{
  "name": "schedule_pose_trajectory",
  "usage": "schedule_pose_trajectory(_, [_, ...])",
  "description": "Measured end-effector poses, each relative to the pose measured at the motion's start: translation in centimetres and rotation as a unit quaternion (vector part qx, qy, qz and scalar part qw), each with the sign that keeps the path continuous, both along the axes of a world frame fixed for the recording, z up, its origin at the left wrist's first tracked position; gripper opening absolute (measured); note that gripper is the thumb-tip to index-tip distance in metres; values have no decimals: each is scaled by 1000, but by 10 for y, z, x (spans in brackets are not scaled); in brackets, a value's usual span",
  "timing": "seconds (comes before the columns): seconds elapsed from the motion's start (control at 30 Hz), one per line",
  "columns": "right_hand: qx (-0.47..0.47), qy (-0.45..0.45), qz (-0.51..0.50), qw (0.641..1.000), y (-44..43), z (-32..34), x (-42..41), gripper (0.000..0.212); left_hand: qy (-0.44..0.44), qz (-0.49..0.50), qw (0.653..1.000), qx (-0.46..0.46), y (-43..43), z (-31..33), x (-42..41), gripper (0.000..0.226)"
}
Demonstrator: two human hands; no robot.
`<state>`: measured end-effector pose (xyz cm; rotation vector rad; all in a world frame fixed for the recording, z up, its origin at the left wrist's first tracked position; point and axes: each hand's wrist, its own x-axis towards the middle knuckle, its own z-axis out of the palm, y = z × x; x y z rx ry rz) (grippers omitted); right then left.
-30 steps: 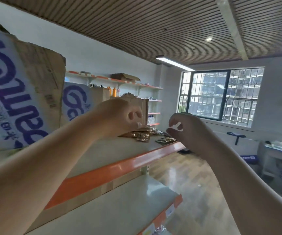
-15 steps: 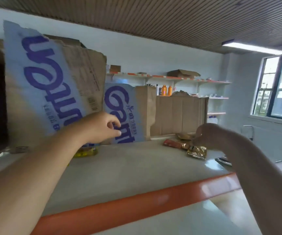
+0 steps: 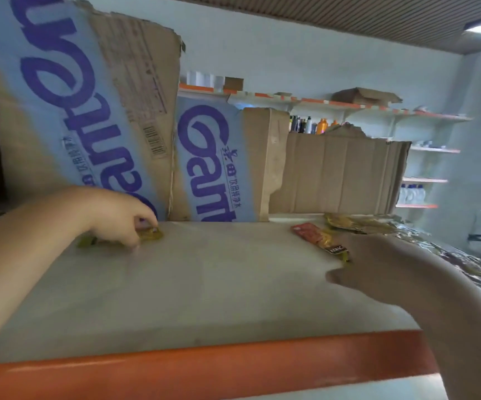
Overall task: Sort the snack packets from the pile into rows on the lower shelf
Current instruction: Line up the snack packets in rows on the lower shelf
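My left hand (image 3: 119,219) rests low on the grey shelf (image 3: 204,284) at the left and pinches a yellow-green snack packet (image 3: 151,234) against the surface. A second greenish packet end (image 3: 86,241) shows under my wrist. My right hand (image 3: 383,267) hovers at the right with fingers spread and relaxed, just over the near end of a red and black packet (image 3: 317,236). Behind it lies the pile of gold and silver packets (image 3: 378,226), spreading toward the right edge.
Torn cardboard boxes with blue lettering (image 3: 210,163) stand along the back of the shelf, a plain brown one (image 3: 337,174) to the right. The shelf's orange front rail (image 3: 204,368) runs across the bottom. Wall shelves with bottles (image 3: 320,125) sit far behind.
The view has swung left and down. My left hand dropped from the air onto the shelf with a packet. My right hand left the pile and moved nearer, now over the red packet.
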<state>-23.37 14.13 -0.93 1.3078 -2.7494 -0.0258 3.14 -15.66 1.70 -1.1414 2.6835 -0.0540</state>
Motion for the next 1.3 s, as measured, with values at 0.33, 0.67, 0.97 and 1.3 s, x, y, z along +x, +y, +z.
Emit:
schedule_pose_trajectory(0.33, [-23, -47, 227, 973, -17, 1, 89, 59, 175, -173, 966, 81, 48, -1, -28, 38])
schedule_pose_trajectory(0.67, [5, -65, 204, 977, -64, 25, 87, 37, 108, -138, 981, 89, 47, -1, -15, 54])
schedule_pose_trajectory(0.97, [-14, -136, 195, 971, -83, 9, 68, 33, -27, -125, 991, 40, 51, 10, -4, 65])
schedule_pose_trajectory(1.3, [-81, -129, 202, 967, -83, 7, 63, 30, 44, -113, 993, -12, 59, 13, 2, 67])
